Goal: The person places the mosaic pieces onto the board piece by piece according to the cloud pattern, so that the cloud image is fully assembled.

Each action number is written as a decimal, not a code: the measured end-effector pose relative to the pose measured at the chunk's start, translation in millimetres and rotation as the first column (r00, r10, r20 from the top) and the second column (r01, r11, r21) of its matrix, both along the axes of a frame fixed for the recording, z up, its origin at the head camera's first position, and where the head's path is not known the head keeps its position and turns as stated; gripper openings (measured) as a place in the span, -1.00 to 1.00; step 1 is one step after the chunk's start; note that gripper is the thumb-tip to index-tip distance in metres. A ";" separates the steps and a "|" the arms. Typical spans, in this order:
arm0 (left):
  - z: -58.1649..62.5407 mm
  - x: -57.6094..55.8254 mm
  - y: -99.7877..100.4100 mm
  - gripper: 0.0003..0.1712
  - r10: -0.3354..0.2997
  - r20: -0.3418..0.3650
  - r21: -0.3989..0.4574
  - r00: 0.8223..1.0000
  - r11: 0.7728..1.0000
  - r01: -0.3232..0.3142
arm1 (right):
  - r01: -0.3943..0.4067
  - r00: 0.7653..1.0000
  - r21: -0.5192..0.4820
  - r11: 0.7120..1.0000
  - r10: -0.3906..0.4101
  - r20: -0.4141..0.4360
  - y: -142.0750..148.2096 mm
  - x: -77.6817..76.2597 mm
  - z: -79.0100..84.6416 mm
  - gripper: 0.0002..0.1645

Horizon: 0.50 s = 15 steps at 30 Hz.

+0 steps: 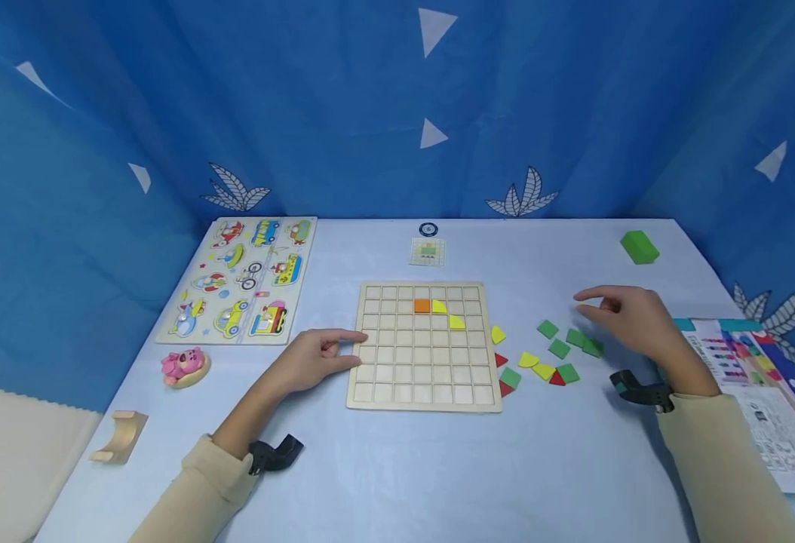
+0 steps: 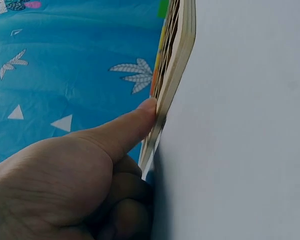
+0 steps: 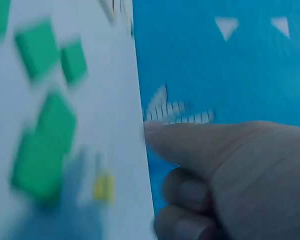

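Observation:
A wooden grid board (image 1: 403, 353) lies on the table with an orange square tile (image 1: 422, 305) and two yellow quarter-round tiles (image 1: 456, 323) in its upper cells. At the board's left edge, my left hand (image 1: 305, 360) touches it with straight thumb and index finger; in the left wrist view a fingertip (image 2: 149, 105) meets the rim. My right hand (image 1: 624, 317) hovers right of the board, thumb and index finger slightly apart. Close by its fingertips shows a bit of yellow (image 3: 104, 187), blurred in the right wrist view. Green square tiles (image 1: 548, 329) lie on the table beside this hand.
Red triangle tiles (image 1: 557, 378) and more yellow and green tiles lie right of the board. A small pattern card (image 1: 428, 252) lies behind it. Around are a vehicle puzzle (image 1: 237, 280), a pink figure (image 1: 183, 367), a wooden arch (image 1: 121, 437), a green block (image 1: 639, 247) and a printed booklet (image 1: 757, 407).

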State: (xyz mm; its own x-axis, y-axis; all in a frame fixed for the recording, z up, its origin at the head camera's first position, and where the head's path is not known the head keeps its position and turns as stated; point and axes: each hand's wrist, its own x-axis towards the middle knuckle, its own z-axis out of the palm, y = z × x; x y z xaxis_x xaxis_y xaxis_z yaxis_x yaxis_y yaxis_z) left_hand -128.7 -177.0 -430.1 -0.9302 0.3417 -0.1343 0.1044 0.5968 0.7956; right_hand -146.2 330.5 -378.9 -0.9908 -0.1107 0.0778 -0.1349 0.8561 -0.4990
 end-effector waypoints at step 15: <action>3.2 2.5 2.8 -0.53 0.012 -0.004 -0.007 1.000 1.000 -0.012 | 0.211 0.961 0.184 0.960 -0.238 0.144 0.1 0.6 -11.1 -0.36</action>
State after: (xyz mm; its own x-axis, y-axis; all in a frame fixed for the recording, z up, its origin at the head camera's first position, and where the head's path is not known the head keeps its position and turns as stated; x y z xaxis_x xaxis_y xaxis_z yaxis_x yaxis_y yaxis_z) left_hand -126.1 -174.2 -426.9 -0.9347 0.3298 -0.1326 0.1008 0.6036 0.7909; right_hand -145.6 330.6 -390.0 -0.9892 0.1183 -0.0869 0.1414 0.9270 -0.3474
